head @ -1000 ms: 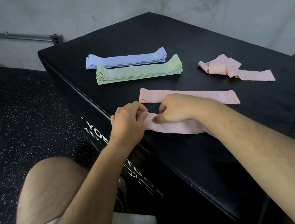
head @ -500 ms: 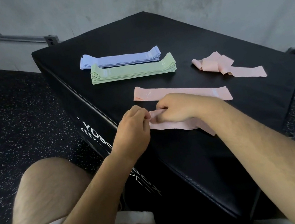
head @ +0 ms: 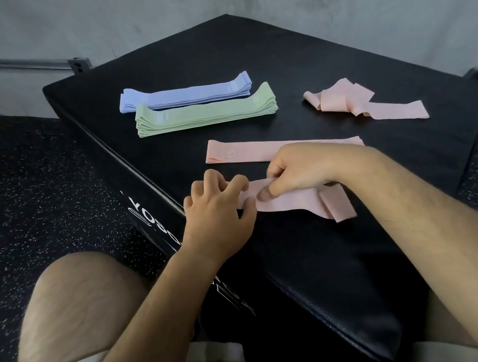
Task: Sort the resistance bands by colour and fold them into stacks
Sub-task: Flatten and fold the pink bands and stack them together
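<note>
Head view: your left hand (head: 216, 204) and right hand (head: 302, 169) meet near the front edge of the black surface (head: 302, 42). The fingers (head: 241, 180) of both are curled, pinching one end of a pink band (head: 292, 201) whose far end trails, folded over, toward 4 o'clock. Just past your knuckles at 12 o'clock lies a flattened pink band (head: 245, 152) (marked 15). A loose pink tangle (head: 344, 98) sits at 2 o'clock. The green stack (head: 206, 113) and, just behind it, the lilac stack (head: 184, 93) lie at 11 o'clock.
</note>
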